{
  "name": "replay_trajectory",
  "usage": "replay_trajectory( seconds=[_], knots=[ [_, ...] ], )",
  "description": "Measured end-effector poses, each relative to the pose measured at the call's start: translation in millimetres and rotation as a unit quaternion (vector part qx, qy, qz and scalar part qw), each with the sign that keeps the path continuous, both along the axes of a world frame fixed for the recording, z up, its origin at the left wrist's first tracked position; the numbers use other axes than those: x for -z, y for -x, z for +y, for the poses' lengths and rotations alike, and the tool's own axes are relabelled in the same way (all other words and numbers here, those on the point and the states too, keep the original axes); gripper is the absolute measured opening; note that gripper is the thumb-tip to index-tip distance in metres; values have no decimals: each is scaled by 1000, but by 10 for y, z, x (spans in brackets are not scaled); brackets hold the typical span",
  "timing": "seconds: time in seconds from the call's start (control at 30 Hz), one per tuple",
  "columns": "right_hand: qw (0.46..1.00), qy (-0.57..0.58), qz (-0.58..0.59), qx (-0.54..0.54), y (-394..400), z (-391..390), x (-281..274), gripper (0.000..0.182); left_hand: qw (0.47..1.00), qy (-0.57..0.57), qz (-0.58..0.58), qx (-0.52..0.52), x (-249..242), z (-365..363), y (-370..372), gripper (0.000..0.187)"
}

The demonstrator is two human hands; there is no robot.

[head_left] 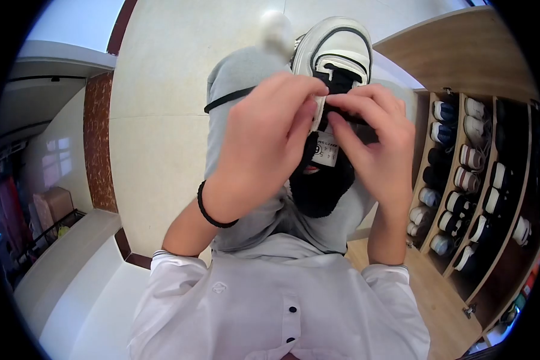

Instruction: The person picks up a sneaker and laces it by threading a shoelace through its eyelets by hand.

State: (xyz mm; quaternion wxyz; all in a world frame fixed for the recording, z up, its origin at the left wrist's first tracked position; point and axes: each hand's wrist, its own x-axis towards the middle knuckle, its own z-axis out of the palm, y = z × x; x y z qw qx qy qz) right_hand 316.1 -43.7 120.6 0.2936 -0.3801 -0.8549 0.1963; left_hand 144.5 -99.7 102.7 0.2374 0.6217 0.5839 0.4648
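Filling the right edge of the frame, a wooden shoe rack (480, 174) holds rows of shoes; pale floor (162, 120) lies open at upper left. At upper centre a white sneaker (340, 51) rests on a grey-trousered knee (240, 78). Left hand (264, 141) and right hand (375, 144) pinch narrowly at its black tongue (342, 84).

White button-up shirt (270, 306) with rolled sleeves, grey trousers (240, 78), 1 black band (209, 211) on left wrist.
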Motion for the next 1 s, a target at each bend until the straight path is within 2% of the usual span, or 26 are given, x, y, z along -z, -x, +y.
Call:
replay_trajectory(
  seconds=[0.13,0.2,0.27,0.3,0.37,0.4,0.47,0.53,0.6,0.63,0.7,0.77,1.0],
  knots=[
    [995,80,55,26,-142,9,-48,27,999,-1,-28,-45,10,-105,138,16],
    [1000,9,7,27,-263,22,-60,29,997,-12,-38,-68,71,-192,272,15],
    [999,6,-15,34,-390,38,-61,29,986,9,-76,-147,181,-306,443,13],
    [999,-8,-33,40,-444,45,-52,29,986,8,-76,-146,238,-369,533,13],
    [997,-21,-47,59,-519,51,-25,27,962,60,-186,-193,357,-492,711,11],
    [997,-22,-47,60,-549,51,-33,27,962,60,-187,-191,415,-543,786,11],
    [995,-37,-78,55,-597,42,-57,22,934,66,-260,-238,543,-649,934,6],
    [995,-24,-72,67,-606,49,-62,20,930,76,-263,-247,759,-737,1118,5],
    [995,-12,-65,78,-624,79,-48,18,901,97,-289,-310,1020,-790,1284,5],
    [997,-15,-34,68,-647,103,-21,18,901,96,-289,-309,1154,-813,1353,5],
    [998,-20,-3,58,-637,116,-6,18,866,123,-322,-361,1428,-867,1460,8],
    [994,53,76,57,-549,92,-10,18,860,134,-337,-359,1687,-939,1522,9],
    [994,26,103,33,-321,164,-7,15,808,181,-384,-409,2628,-1135,1652,9]
  ],
)
